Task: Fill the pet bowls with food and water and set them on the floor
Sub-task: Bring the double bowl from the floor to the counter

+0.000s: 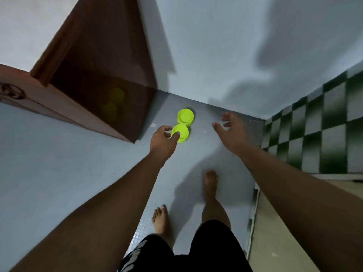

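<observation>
a person in black shorts (196, 250) stands barefoot on a pale blue-grey tiled floor (176, 165), both arms stretched down towards a lime-green plastic double pet bowl (185, 117). the bowl is two round dishes joined side by side. it lies at twelve o'clock from the feet, close to the foot of a pale painted wall (206, 55). the left hand (164, 141) curls thumb and fingers over the rim of the nearer dish, on its nine o'clock side, and has hold of it. blur hides whether the bowl rests on the floor or sits just off it. the right hand (231, 132), at three o'clock of the bowl and apart from it, is wide open with fingers spread, holding nothing. a glossy dark brown wooden door (98, 75) at nine o'clock faintly mirrors the bowl. green-and-white chequered tiles (324, 124) cover the wall at three o'clock.
</observation>
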Available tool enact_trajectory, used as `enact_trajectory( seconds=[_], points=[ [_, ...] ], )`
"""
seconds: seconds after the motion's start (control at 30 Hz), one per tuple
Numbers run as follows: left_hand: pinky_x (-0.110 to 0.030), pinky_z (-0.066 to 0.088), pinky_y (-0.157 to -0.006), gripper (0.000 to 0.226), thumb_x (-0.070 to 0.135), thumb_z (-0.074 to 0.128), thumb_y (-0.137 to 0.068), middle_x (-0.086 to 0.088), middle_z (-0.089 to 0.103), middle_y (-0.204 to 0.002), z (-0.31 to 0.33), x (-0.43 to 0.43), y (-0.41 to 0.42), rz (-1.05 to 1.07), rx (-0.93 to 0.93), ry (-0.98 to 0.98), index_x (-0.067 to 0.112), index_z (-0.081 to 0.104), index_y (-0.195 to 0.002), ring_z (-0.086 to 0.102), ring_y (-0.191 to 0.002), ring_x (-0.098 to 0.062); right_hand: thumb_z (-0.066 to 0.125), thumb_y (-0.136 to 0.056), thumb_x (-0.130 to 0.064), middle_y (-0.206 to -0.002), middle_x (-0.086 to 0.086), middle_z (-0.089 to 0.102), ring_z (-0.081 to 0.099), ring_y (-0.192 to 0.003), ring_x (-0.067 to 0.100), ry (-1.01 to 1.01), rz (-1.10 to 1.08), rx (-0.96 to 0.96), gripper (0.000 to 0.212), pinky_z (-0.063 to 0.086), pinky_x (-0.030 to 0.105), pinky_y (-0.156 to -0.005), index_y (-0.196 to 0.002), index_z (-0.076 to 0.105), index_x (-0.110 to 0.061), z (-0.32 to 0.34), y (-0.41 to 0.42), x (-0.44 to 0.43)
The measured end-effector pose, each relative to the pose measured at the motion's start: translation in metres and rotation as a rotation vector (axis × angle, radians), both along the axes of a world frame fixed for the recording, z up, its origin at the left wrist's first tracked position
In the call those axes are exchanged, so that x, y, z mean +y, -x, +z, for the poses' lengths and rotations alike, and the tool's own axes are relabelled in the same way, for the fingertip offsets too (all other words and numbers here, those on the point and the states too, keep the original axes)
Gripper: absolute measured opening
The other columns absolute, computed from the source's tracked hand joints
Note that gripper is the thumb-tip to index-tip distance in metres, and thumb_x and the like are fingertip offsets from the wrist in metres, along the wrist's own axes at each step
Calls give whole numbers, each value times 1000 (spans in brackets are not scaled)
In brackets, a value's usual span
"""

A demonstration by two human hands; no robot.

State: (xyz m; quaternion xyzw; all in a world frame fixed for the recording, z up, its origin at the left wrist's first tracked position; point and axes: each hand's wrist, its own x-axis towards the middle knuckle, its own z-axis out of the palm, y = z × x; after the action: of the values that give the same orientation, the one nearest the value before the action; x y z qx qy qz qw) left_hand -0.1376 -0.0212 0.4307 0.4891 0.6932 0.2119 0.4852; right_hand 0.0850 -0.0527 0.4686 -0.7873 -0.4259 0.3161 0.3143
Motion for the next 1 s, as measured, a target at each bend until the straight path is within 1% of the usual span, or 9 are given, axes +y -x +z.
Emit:
enact_trajectory(
  seconds=[0.17, 0.3, 0.47, 0.6, 0.7, 0.8, 0.87, 0.93, 1.0],
  points=[
    [-48, 58, -89, 37, 37, 73, -91, -2, 62, -89, -76, 42, -22, 244, -66, 150, 16, 63, -120, 66, -88, -28, 79, -84, -26, -105, 6, 64, 59, -81, 17, 94, 107, 55, 36, 51, 28, -78, -112, 63, -10, -100, -14, 61],
    [-38, 57, -73, 32, 43, 65, -96, -5, 60, -86, -165, 66, -41, 504, -205, 309, 17, 64, -114, 56, -67, -17, 79, -84, -28, -106, 7, 66, 61, -79, 17, 246, 147, 113, 35, 46, 21, -75, -112, 63, -13, -200, -18, 86],
    [-34, 57, -68, 27, 49, 60, -97, -1, 60, -95, -289, 87, -55, 641, -283, 424, 26, 64, -109, 59, -77, -16, 77, -85, -35, -102, -5, 65, 60, -77, 5, 317, 162, 112, 34, 41, 12, -69, -111, 60, -20, -325, -28, 124],
    [-38, 62, -75, 36, 49, 65, -95, 0, 61, -98, -400, 96, -63, 719, -311, 484, 27, 61, -123, 61, -78, -14, 78, -84, -33, -104, -1, 65, 64, -93, 15, 316, 186, 54, 35, 43, 21, -81, -110, 62, -16, -437, -41, 172],
    [-44, 62, -84, 47, 46, 66, -96, 0, 62, -102, -460, 105, -67, 748, -339, 498, 28, 54, -137, 62, -81, -13, 79, -82, -34, -111, 6, 67, 64, -102, 22, 300, 192, 19, 41, 50, 37, -94, -112, 62, -13, -497, -45, 213],
    [-41, 60, -80, 56, 43, 67, -96, -5, 61, -118, -514, 120, -69, 792, -386, 481, 31, 46, -146, 61, -89, -12, 81, -80, -37, -107, 9, 64, 62, -99, 24, 238, 174, -17, 44, 49, 41, -96, -107, 59, -12, -551, -46, 255],
    [-41, 60, -80, 60, 39, 67, -97, 0, 61, -110, -538, 128, -69, 816, -408, 449, 32, 40, -151, 60, -86, -10, 81, -80, -39, -107, 10, 60, 59, -102, 24, 212, 168, -35, 47, 46, 41, -99, -108, 57, -10, -574, -44, 280],
    [-47, 58, -91, 65, 34, 66, -98, 1, 64, -112, -561, 132, -71, 830, -411, 390, 31, 33, -155, 61, -88, -10, 80, -80, -40, -118, 12, 59, 56, -117, 27, 172, 173, -55, 61, 42, 36, -104, -122, 57, -2, -595, -41, 304],
    [-53, 50, -105, 71, 31, 67, -97, -8, 59, -139, -593, 134, -79, 839, -428, 373, 30, 29, -157, 60, -113, -19, 77, -83, -44, -131, 14, 55, 50, -130, 28, 147, 158, -87, 73, 37, 34, -110, -134, 51, 1, -628, -40, 327]
  ],
)
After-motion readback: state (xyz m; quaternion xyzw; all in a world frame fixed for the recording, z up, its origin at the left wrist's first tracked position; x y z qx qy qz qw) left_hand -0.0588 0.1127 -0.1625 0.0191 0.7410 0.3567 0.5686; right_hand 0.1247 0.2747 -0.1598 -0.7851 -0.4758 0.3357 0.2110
